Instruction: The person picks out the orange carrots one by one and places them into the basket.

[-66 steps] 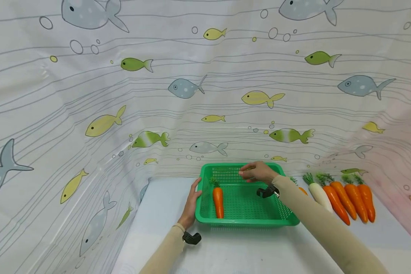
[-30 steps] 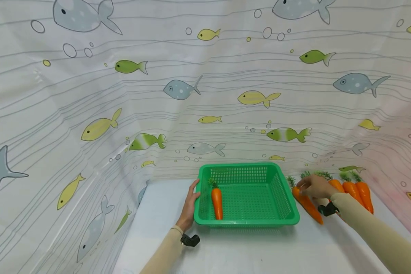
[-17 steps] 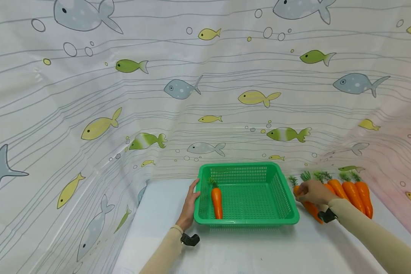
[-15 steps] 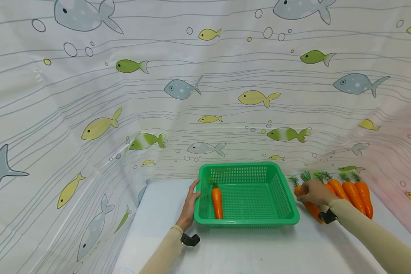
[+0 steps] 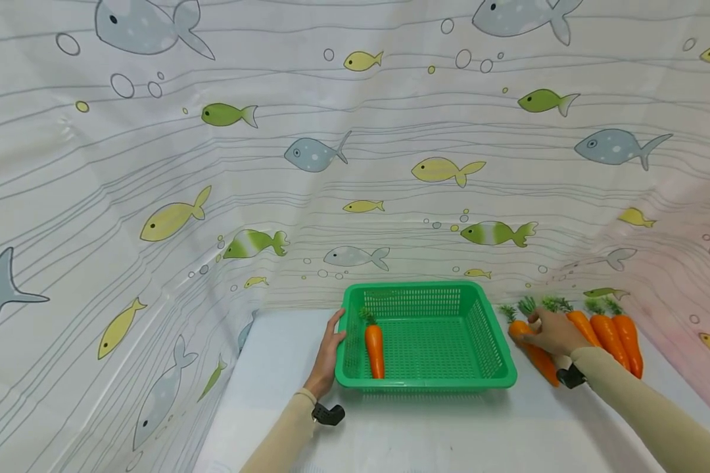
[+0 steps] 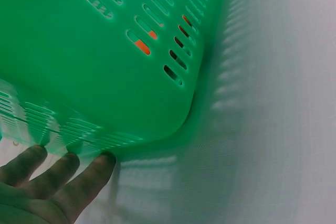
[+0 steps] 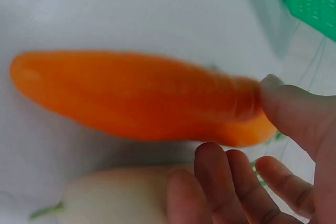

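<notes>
The basket (image 5: 426, 383) is green, carrots (image 5: 375, 351) orange, sleeves (image 5: 284, 430) beige, the white backdrop (image 5: 378, 131) fish-patterned.

Orange carrot (image 7: 139, 95) lies diag. b/w grn basket (image 5: 426, 383) & wht radish (image 7: 118, 195).

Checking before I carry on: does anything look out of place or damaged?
Nothing looks spilled or damaged; the basket sits upright, one carrot inside. Only the white radish stands out, lying among orange carrots.

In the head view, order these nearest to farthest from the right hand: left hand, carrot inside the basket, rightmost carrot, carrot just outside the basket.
1. Outside carrot, at the right hand.
2. Rightmost carrot, to the right.
3. Inside carrot, left part of the basket.
4. Left hand, along the basket's left side.
</notes>
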`<state>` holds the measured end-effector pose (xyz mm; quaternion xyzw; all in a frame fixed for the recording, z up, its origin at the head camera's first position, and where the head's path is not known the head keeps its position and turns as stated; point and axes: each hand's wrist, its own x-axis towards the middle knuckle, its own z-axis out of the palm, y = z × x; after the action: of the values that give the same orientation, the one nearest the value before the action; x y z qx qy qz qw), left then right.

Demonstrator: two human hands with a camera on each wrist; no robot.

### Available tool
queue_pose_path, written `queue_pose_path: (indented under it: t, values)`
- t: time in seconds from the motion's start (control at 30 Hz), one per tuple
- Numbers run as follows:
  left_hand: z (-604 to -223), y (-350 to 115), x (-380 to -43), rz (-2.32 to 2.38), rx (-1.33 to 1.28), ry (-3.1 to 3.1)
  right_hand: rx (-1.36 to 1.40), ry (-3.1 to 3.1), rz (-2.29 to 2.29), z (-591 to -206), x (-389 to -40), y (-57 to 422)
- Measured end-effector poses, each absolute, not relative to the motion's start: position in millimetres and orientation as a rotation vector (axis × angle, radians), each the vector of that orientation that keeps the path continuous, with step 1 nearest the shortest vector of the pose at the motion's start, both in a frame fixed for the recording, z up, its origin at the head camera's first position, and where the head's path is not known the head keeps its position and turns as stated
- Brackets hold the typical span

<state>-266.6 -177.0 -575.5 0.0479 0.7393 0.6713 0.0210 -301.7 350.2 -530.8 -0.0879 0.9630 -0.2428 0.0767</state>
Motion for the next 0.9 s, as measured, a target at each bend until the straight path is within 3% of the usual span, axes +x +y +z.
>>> queue_pose_path:
  t: [0.23,0.9]
  values:
    - [-576,-177,-266,2.085,0.139,2.28,-0.281,2.936,-0.646,-543,-305,344]
    - [-575,-178,-267,2.059,0.133,2.302,-0.255,2.818,-0.814,-534,-304,331]
